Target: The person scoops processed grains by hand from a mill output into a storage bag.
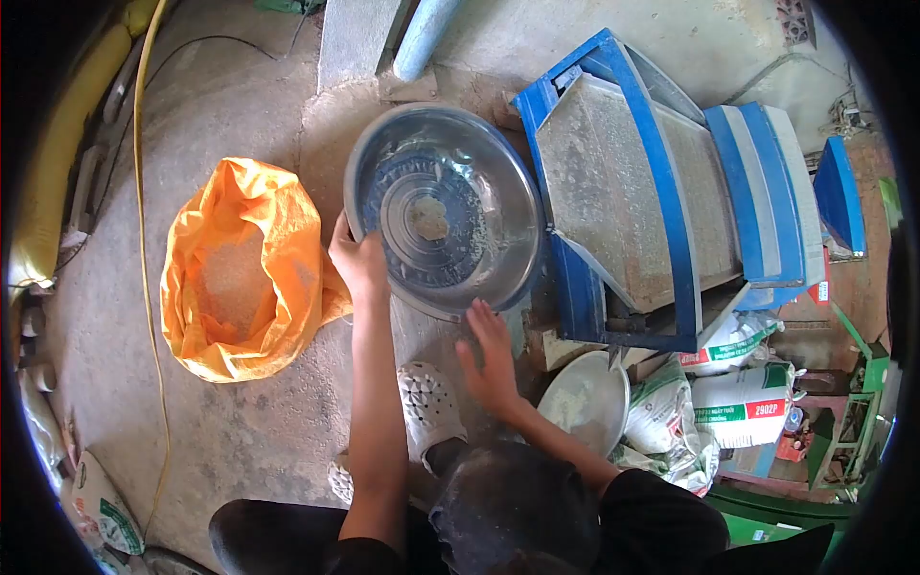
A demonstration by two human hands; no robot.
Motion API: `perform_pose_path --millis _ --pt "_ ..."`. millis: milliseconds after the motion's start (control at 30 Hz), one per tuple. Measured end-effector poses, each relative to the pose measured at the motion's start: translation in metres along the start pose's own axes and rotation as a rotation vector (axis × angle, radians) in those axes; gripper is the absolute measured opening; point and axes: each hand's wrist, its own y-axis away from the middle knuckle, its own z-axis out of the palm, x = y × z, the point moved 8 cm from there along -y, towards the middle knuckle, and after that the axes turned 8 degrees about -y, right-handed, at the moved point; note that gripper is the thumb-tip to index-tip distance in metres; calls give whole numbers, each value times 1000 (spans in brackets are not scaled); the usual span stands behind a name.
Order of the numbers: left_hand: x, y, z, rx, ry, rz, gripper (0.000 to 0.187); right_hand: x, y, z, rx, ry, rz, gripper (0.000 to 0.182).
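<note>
A large shiny metal basin (513,206) is in front of me, with a small patch of pale grain-like residue (428,218) at its bottom and more bits stuck along the inner wall. My left hand (361,264) is closed on the basin's left rim. At the near rim, my right hand (489,356) has its fingers apart, with the fingertips right at the edge. To the left of my left hand stands an orange woven sack (292,206), its mouth wide and pale grain (235,273) inside.
A blue-framed machine with a dusty tray (609,182) stands to the right. Below it are a pale bowl (586,402) with residue and white printed sacks (738,407). A yellow hose (144,240) runs along the concrete floor at left. A blue pipe (426,38) is at the back.
</note>
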Motion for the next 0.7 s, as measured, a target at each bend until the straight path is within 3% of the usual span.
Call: perform_pose_path --millis 133,233,300,400,600,700 --pt "-18 -9 -10 -14 64 -101 40 -8 35 25 -24 127 -140 49" --pt "-33 -11 -14 -28 50 -150 42 -4 64 54 4 48 -241 44" --pt "-45 -11 -18 11 61 -148 42 -10 79 96 -358 -379 -279 31" --pt "-53 -14 -18 2 24 -118 41 -22 74 110 -467 -264 -306 21" --pt "-55 -13 -15 51 -61 -18 39 -38 55 122 -529 -38 -542 34" --pt "-55 -9 -19 114 -183 25 37 -32 55 131 -559 -90 -501 41"
